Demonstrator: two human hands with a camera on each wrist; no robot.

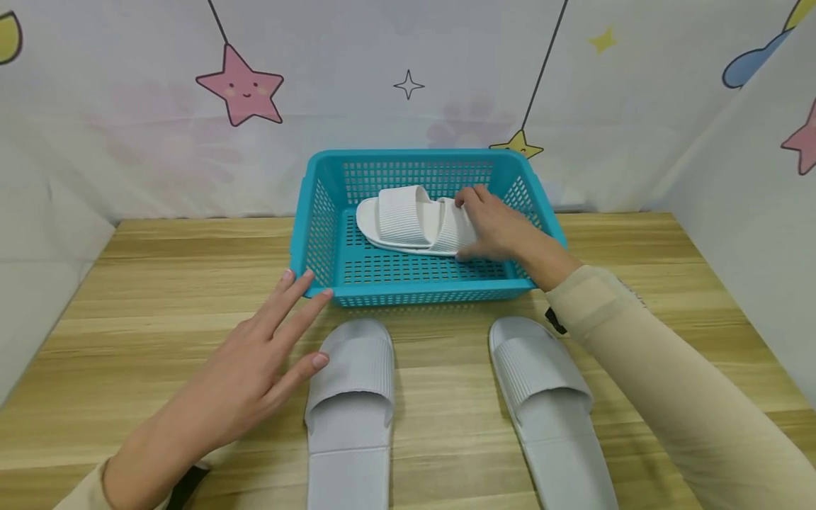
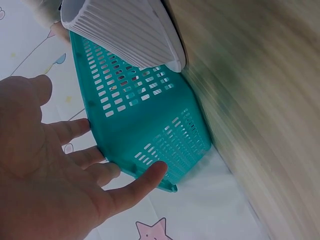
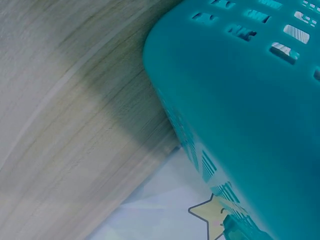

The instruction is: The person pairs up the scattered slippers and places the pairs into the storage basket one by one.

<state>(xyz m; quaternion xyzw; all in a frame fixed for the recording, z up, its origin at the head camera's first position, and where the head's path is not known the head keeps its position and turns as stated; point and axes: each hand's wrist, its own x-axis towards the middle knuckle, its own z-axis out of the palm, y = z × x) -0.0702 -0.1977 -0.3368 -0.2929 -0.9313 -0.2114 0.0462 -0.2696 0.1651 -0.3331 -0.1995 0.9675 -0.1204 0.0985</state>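
Note:
A blue-green plastic basket [image 1: 433, 289] stands at the back of the table. White ribbed slippers [image 1: 400, 218] lie inside it, one strap at the left and another further right. My right hand [image 1: 500, 227] reaches over the basket's right side and grips the right end of the slippers, thumb on the near edge and fingers on the far edge. Its palm hides that end. My left hand [image 1: 255, 361] has its fingers extended, and their tips touch the basket's front left corner. Two grey slippers, a left one [image 1: 350, 368] and a right one [image 1: 542, 368], lie apart in front of the basket.
The wood-grain table [image 1: 191, 283] runs up to a white cloth backdrop [image 1: 357, 106] printed with stars. Another white cloth side [image 1: 752, 177] rises along the table's right edge. The right forearm passes over part of the right grey slipper's side.

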